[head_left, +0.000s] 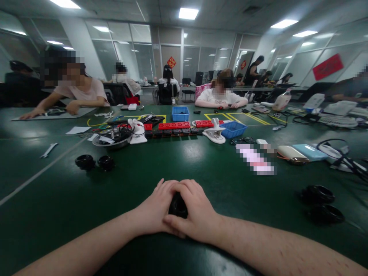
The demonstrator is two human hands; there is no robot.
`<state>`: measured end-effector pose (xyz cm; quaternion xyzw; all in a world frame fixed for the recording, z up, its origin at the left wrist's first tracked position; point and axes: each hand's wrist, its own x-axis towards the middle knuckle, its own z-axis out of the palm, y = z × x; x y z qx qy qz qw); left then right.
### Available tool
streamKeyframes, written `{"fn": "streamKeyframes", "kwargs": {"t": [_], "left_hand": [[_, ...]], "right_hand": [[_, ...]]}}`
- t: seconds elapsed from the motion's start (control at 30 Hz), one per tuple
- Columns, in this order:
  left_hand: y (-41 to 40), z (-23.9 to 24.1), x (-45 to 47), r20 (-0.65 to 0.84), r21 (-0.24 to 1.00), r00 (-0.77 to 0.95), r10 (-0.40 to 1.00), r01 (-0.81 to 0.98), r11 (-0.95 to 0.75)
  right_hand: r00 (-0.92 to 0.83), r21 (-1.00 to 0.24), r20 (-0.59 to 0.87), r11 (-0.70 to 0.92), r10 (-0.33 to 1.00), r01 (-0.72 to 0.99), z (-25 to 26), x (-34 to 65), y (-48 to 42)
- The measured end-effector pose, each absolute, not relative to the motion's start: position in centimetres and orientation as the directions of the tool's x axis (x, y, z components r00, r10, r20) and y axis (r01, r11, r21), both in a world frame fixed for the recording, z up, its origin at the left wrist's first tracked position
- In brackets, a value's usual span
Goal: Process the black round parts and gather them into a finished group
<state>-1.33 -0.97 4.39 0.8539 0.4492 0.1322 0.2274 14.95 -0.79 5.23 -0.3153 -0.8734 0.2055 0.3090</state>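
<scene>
- The left hand [153,210] and right hand [197,214] meet at the near middle of the green table [201,168], fingers curled around a black round part [177,206]. Both hands grip it between them.
- Only a dark curved patch of that part shows in the gap between the thumbs. The rest is covered by the palms, so its full shape and any opening in it cannot be made out.
- Whether the part rests on the table or is held just above it cannot be told, because the hands hide its underside.
- Both forearms run out of the picture at the bottom edge.
- Two black rings [95,162] lie side by side to the left, well apart from the hands. Two more black rings [321,204], dim and blurred, lie to the right, one nearer than the other.
- A wrench [48,150] lies further left, near a pale line across the table.
- A blurred-out patch right of centre hides whatever lies there.
- Behind it all — a metal bowl [110,140] with cables in it, red power strips [174,125], a white clamp stand [214,133] and two blue baskets [233,129].
- Tangled black cables [346,159] crowd the right edge.
- Bare green surface surrounds the hands on every side, widest straight ahead and to the left.
- Other people sit at the far side, with their hands on their own work.
</scene>
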Motion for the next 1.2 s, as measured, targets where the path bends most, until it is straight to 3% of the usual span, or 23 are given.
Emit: {"fn": "streamKeyframes", "kwargs": {"t": [0.13,0.27,0.4,0.57,0.8,1.07,1.2], "left_hand": [[-1.6,4.5,-0.5,0.109,0.490,0.427,0.898,0.763,-0.422],[-1.5,4.8,-0.5,0.149,0.531,0.464,0.873,0.708,-0.466],[-1.2,5.0,-1.1,0.167,0.647,0.530,0.831,0.577,-0.498],[-1.4,5.3,-1.2,0.127,0.817,0.566,0.814,0.406,-0.410],[-0.8,4.8,-1.4,0.034,0.573,0.566,0.824,0.664,-0.480],[-1.5,3.7,-1.0,0.130,0.424,0.497,0.858,0.755,-0.501],[-2.0,4.3,-0.2,0.162,0.399,0.441,0.883,0.789,-0.468]], "right_hand": [[-0.601,-0.518,0.351,0.683,0.718,0.514,5.1,14.9,-1.0],[-0.597,-0.521,0.407,0.713,0.691,0.470,4.8,14.9,-0.9],[-0.616,-0.520,0.504,0.782,0.606,0.344,5.0,15.2,-0.8],[-0.574,-0.473,0.691,0.875,0.439,0.100,5.4,15.4,-0.9],[-0.668,-0.507,0.531,0.827,0.522,0.244,4.8,15.1,-0.7],[-0.586,-0.540,0.393,0.694,0.709,0.477,5.4,15.1,-0.8],[-0.576,-0.546,0.382,0.679,0.723,0.490,5.1,14.9,-0.6]]}}
